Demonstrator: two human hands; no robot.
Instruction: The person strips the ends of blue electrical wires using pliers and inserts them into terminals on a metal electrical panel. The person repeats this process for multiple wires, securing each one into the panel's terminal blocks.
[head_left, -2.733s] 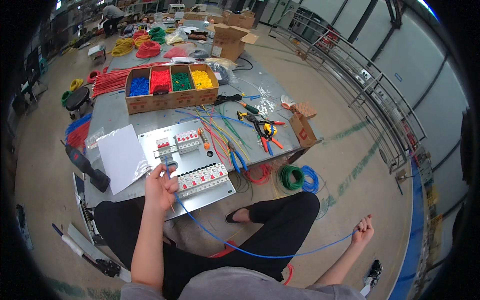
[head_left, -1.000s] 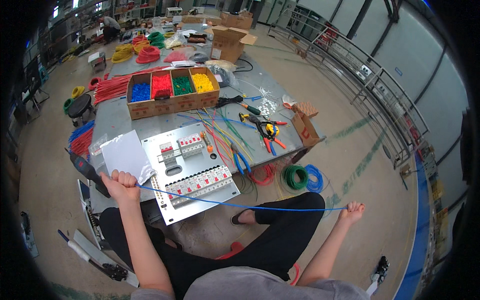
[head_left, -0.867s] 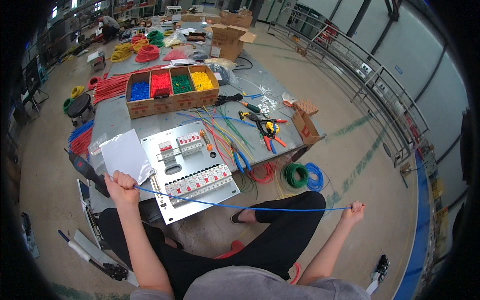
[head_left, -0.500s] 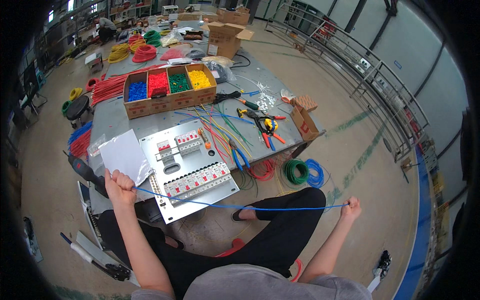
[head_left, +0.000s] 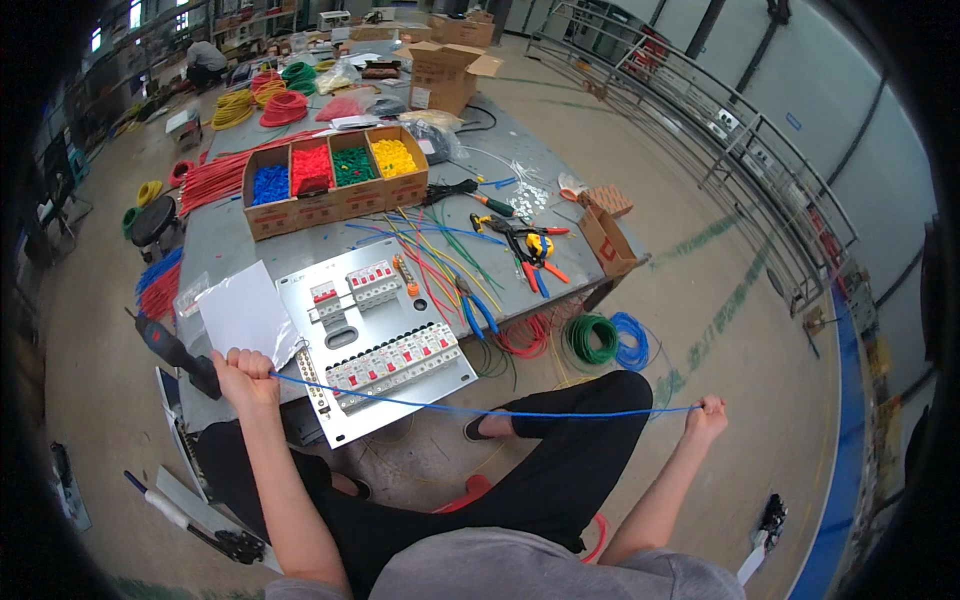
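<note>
A length of blue wire (head_left: 480,411) stretches between my two hands, sagging slightly over my lap. My left hand (head_left: 247,380) is closed in a fist around one end, near the metal panel's lower left corner. Out to the right, above the floor, my right hand (head_left: 707,418) pinches the other end. Behind the wire lies a metal mounting panel (head_left: 376,333) at the table edge, overhanging a little. It carries a long row of circuit breakers (head_left: 392,367) and two smaller breaker groups. A white sheet (head_left: 245,318) rests beside the panel.
A power drill (head_left: 172,352) lies at the table's left edge. Cutting pliers (head_left: 472,308), more hand tools and loose wires are right of the panel. A divided cardboard box (head_left: 330,215) holds coloured caps behind it. Green and blue wire coils (head_left: 591,340) sit below the right edge.
Both hands keep hold of the blue wire. My left hand has turned slightly, with its fingers closing more into a fist. My right hand has barely shifted.
</note>
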